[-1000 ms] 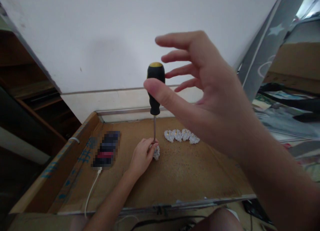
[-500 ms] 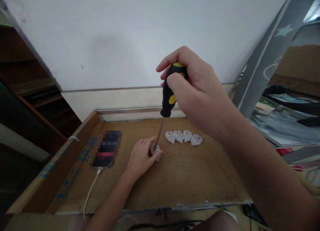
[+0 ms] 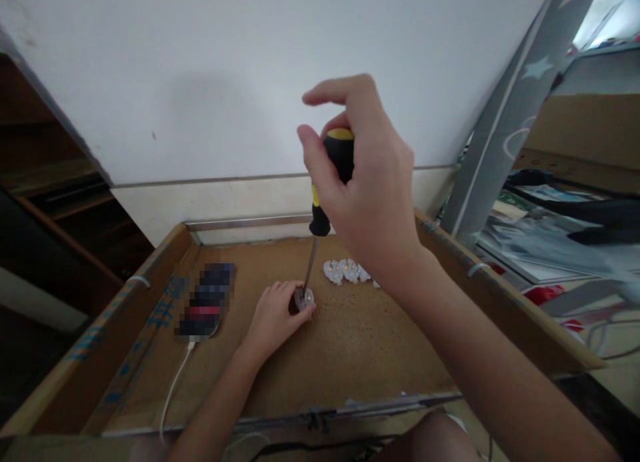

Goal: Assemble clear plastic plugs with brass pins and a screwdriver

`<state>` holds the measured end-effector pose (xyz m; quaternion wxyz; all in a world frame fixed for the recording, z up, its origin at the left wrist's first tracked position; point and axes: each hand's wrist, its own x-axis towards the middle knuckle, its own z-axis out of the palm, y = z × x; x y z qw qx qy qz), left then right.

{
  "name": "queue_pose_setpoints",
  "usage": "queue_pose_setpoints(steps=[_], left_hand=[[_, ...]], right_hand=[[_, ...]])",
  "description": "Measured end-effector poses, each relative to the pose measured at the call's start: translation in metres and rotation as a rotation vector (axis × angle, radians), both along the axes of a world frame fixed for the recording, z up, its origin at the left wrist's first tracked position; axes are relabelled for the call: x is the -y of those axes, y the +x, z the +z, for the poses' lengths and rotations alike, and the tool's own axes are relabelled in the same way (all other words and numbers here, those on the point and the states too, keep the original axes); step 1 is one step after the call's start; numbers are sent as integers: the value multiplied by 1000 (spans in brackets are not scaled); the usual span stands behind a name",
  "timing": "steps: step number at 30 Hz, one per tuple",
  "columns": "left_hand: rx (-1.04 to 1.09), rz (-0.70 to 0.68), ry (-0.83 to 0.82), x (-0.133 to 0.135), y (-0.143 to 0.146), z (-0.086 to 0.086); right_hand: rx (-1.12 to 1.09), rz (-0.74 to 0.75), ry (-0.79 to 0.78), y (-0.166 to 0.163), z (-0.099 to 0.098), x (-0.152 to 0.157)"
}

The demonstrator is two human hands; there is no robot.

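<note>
My left hand [image 3: 278, 315] rests on the cardboard, its thumb and fingers closed around a small clear plastic plug [image 3: 307, 301] with brass-coloured metal inside. The black-and-yellow screwdriver [image 3: 320, 222] stands nearly upright, its tip down in that plug. Around its handle are the rear fingers of my right hand [image 3: 365, 162], while the thumb and index finger are lifted off and apart. Several similar clear plugs [image 3: 349, 270] lie in a row to the right, partly covered by my right forearm.
A cardboard tray [image 3: 370, 369] with raised sides holds everything. On the left lies a blurred phone [image 3: 207, 302] with a white cable [image 3: 175, 382]. A white wall [image 3: 240, 82] rises behind. Bags and papers [image 3: 540, 235] are piled at the right.
The right thumb and index finger have opened away from the screwdriver handle, and the hand has turned. The tip stays in the plug. The view has shifted slightly.
</note>
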<state>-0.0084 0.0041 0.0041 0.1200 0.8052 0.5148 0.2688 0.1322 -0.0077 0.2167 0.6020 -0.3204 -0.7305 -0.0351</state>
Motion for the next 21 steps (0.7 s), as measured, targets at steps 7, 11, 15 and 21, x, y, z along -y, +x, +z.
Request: queue_pose_setpoints(steps=[7,11,15,21], left_hand=[[78,-4,-65,2,0,0],[102,-2,-55,1,0,-3],[100,4,-37,0,0,-5],[112,-1,-55,1,0,-4]], right_hand=[[-207,672,-445,2,11,-5],[-147,416,-425,1,13,-11],[-84,-35,-94,-2,8,-7],[-275,521,-341,-3,10,-8]])
